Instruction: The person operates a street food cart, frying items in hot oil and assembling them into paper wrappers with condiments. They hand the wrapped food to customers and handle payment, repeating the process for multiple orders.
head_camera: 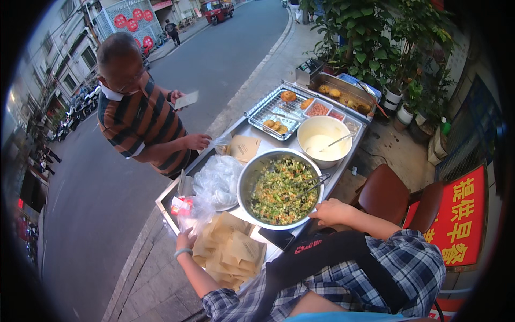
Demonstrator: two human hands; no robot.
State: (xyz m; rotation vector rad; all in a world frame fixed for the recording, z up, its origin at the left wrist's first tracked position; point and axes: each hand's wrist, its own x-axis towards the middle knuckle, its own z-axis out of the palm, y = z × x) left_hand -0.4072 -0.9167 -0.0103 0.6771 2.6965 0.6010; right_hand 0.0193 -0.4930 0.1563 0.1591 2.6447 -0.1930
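Note:
My left hand (186,240) is at the cart's near left edge, by crumpled clear plastic bags (201,213) and a pile of brown paper bags (233,253); whether its fingers hold the plastic cannot be told. My right hand (329,212) rests at the near right rim of a large steel bowl (245,177) of chopped vegetables (283,191). Metal tongs (314,186) lean in that bowl. Beyond it stands a bowl of pale batter (322,147) with a spoon or ladle in it. A dark phone (277,238) lies beside the steel bowl.
Across the steel cart (336,177), a person (141,108) holds a phone and reaches to a small plastic bag. A wire rack (277,106) with fried pieces, tubs of toppings (318,108) and a fryer tray (346,98) occupy the far end. A brown chair (382,195) stands at right.

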